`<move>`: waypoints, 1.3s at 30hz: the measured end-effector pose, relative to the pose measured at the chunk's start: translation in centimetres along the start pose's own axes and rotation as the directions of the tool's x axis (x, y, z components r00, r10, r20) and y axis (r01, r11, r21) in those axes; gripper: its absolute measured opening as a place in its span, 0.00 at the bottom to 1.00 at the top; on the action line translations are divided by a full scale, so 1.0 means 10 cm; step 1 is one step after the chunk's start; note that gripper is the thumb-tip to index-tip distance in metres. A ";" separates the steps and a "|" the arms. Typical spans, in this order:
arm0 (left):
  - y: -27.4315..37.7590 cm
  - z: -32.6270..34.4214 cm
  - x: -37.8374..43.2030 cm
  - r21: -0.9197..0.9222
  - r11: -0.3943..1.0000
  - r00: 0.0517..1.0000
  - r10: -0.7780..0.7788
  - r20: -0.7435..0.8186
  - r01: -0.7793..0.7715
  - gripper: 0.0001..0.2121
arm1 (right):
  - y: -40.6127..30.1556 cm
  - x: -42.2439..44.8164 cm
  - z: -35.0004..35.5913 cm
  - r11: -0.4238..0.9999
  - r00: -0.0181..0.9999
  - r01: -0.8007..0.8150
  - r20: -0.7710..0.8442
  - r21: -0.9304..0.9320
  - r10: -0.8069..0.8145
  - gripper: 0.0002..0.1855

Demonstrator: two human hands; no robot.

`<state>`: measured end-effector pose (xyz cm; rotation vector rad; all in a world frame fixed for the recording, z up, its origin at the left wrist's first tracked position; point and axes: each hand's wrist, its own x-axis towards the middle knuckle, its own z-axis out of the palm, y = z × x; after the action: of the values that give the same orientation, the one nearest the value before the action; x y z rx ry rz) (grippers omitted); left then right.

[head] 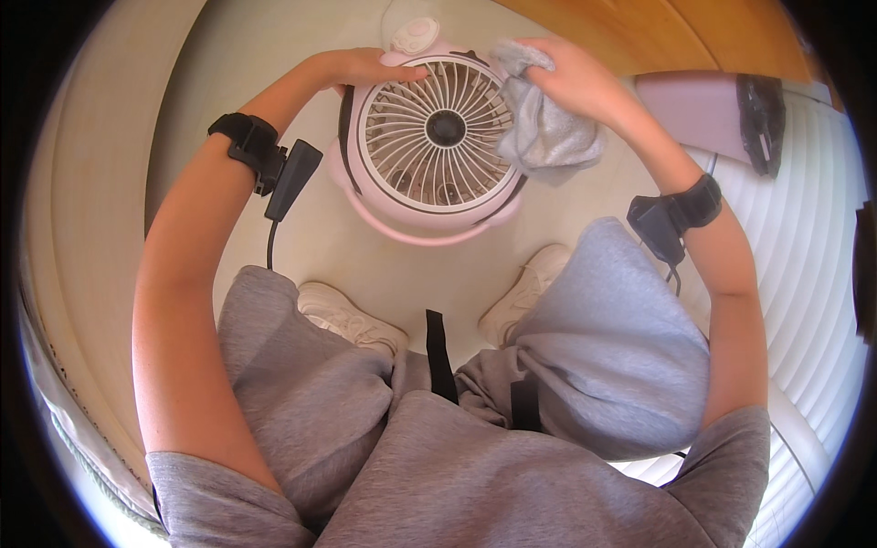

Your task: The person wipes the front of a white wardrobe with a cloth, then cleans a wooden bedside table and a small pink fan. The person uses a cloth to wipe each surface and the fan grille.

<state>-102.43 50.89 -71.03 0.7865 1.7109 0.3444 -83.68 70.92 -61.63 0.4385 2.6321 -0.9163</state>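
A pink portable fan [425, 220] with a white spiral grille [390, 137] lies in front of my feet, its grille facing up. Its curved pink handle [418, 238] points toward me, and a white paw-shaped part [415, 35] sits at its far end. My left hand [370, 67] grips the fan's upper left rim, the thumb lying over the grille's edge. In my right hand [565, 75] is a crumpled grey cloth [548, 133], which hangs down over the right edge of the grille. The fingertips of my left hand are hidden behind the rim.
My white shoes [353, 316] stand on the pale floor [418, 281], nearer to me than the fan. An orange-brown wooden surface [658, 34] crosses the upper right. Beside it are a pinkish bin-like object [685, 109] with black plastic [760, 127] and a white ribbed panel [808, 226]. A pale panel [96, 171] borders the left.
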 end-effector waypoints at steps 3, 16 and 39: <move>0.00 -0.01 0.01 0.015 1.000 1.000 -0.016 0.010 0.016 0.39 | -0.12 -0.09 0.16 0.976 0.995 -0.043 0.083 -0.215 0.062 0.25; 0.06 -0.01 -0.02 0.042 0.995 0.996 -0.086 0.007 0.086 0.37 | -0.25 -0.28 0.68 0.975 0.969 0.223 -0.110 -0.004 -0.222 0.25; 0.11 -0.41 -0.09 0.379 0.924 0.994 -0.007 -0.112 0.049 0.29 | -0.15 0.10 0.17 0.692 0.987 -0.063 0.149 0.719 -0.065 0.22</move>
<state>-105.86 51.78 -68.52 1.0392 1.9192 0.0303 -84.79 68.92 -62.48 0.5042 2.0127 -1.9074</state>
